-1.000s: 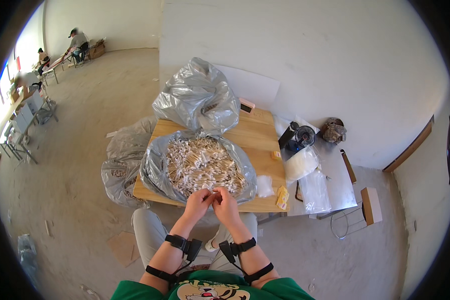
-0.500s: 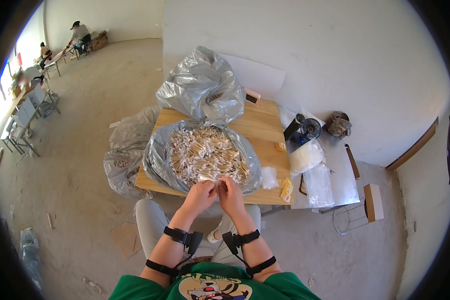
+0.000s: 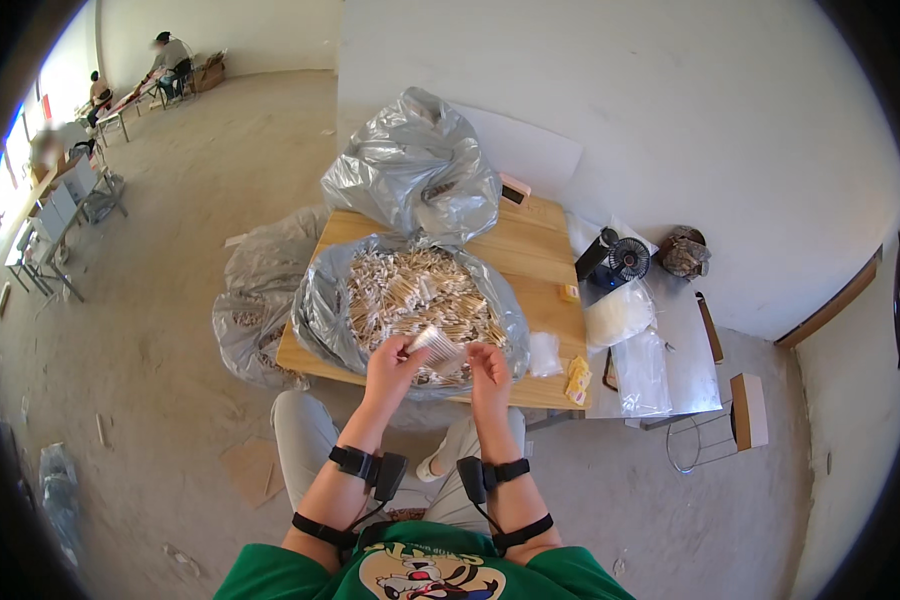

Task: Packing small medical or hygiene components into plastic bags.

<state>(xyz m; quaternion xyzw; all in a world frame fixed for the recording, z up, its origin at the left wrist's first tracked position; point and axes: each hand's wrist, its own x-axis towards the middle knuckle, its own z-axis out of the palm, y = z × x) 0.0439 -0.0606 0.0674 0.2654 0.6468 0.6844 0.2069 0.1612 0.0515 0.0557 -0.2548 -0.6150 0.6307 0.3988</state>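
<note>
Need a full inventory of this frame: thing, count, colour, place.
wooden table: 1, light wood, centre
open silver bag: 1, silver, on table, spread open
small sticks: a heap, pale tan, inside the open bag
tied silver bag: 1, silver, far end of table
bags on floor: at least 1, grey-clear, left of table
clear pouches: several, clear, table's right edge and side surface
yellow packet: 1, yellow, table's near right corner
small fan: 1, black, right of table
wrist bands: 2 per forearm, black
left hand: 1, grip on a bundle of sticks
right hand: 1, beside the bundle; contact unclear
</note>
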